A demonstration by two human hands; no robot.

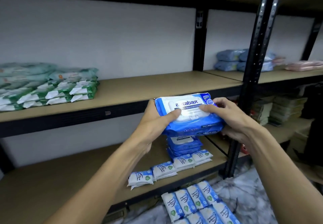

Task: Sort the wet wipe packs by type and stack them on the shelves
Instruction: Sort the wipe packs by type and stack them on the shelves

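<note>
On the far left, a stack of green packs [47, 85] lay on the upper shelf [139, 91], with bare board to its right. My left hand [157, 120] gripped the left end of the big blue pack [188, 113], thumb laid across its white lid and the other fingers hidden underneath. The pack sat between my two hands, label up, held in the air just in front of the upper shelf's front edge and above the lower shelf [52, 180]. Blue printed wrapping showed under it; I could not tell whether that was a second pack. My right hand [234, 119] clasped the right end, thumb on the lid and fingers curled round the far corner and beneath.

Straight below the held pack, a stack of matching blue packs [183, 145] stood on the lower shelf, with a row of small white-and-blue packs [171, 168] just in front of it. More small packs [197, 204] lay on the floor. Further right, beside the black upright [253, 66], were pale blue packs [229, 60] and pink packs [304, 65].
</note>
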